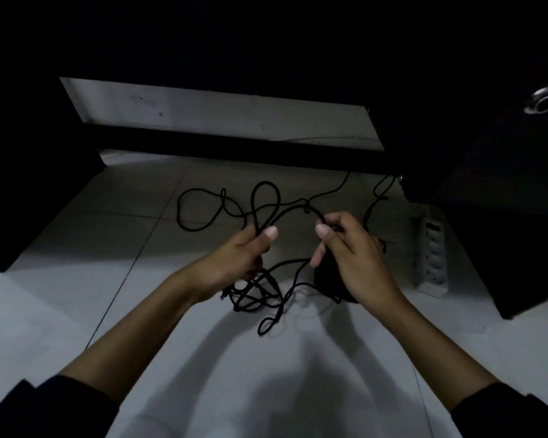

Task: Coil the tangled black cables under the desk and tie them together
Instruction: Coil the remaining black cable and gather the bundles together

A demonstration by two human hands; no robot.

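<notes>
Black cables (260,289) sprawl tangled on the floor tiles (76,248) under the desk (234,42); my left hand (244,251) grips a loop, my right hand (351,248) pinches another strand. Pulling hard could tighten the knot (306,206) or tug the power strip (431,254).

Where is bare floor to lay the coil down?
Bare tile lies left of the left hand, between the dark desk panel and the cable loops, and near the camera below the tangle. Crowded: between both hands, and right of the right hand by the power strip.
</notes>
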